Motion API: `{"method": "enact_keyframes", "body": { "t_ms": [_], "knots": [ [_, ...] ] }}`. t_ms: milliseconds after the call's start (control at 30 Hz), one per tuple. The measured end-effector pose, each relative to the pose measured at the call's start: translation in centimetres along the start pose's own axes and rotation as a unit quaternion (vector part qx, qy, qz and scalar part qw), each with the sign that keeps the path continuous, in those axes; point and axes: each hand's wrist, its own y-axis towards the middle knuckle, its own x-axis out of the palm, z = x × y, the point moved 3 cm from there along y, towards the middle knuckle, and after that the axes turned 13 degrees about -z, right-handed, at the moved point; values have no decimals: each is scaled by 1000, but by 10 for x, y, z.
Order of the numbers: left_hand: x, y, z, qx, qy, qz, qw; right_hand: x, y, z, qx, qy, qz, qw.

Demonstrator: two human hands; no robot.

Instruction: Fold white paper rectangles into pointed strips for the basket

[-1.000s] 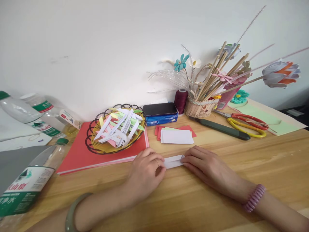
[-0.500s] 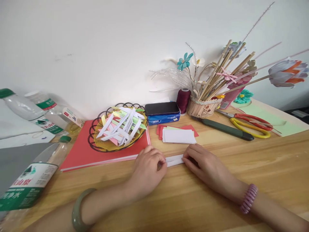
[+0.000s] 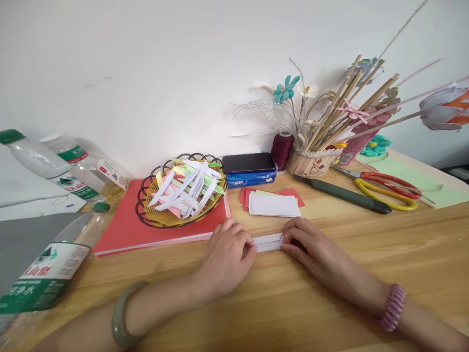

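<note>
A small folded strip of white paper [image 3: 268, 243] lies on the wooden table, stretched between my hands. My left hand [image 3: 230, 256] pinches its left end, and my right hand [image 3: 308, 247] pinches its right end with thumb and fingers. A crease and a slanted flap show on the strip; its two ends are hidden by my fingers. Just beyond it sits a stack of white paper slips [image 3: 274, 205] with red slips [image 3: 295, 194] and a pale green one beneath. Farther left, a yellow basket [image 3: 161, 218] with a dark looped rim holds many folded paper strips [image 3: 196, 188].
Red paper sheets [image 3: 120, 230] lie under the basket. Plastic bottles [image 3: 54, 266] stand or lean at left. A phone [image 3: 249, 162] rests on a blue tissue pack [image 3: 252, 179], beside maroon thread [image 3: 282, 150]. Right are a flower basket [image 3: 311, 164], a dark green-handled tool [image 3: 348, 195] and scissors [image 3: 388, 193].
My right hand has shifted slightly right along the strip, and more of the paper with its slanted flap shows between my hands. The whole view has moved a little.
</note>
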Motion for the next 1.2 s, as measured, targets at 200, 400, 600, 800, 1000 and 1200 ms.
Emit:
{"method": "enact_keyframes", "body": {
  "t_ms": [200,400,600,800,1000,1200],
  "knots": [
    [-1,1,1,1,24,3,1000,2,2,0,2,-62,1,998],
    [1,3,2,-5,61,-1,998,4,6,-1,10,-152,-3,988],
    [2,6,3,-16,107,-2,994,3,8,-5,21,-218,0,976],
    [2,8,4,-19,131,-8,991,1,7,-7,16,-220,-1,975],
    [2,7,0,17,107,5,994,2,6,-4,17,-210,28,977],
    [7,5,0,131,116,11,985,1,2,-17,-79,-228,33,970]
  ]
}}
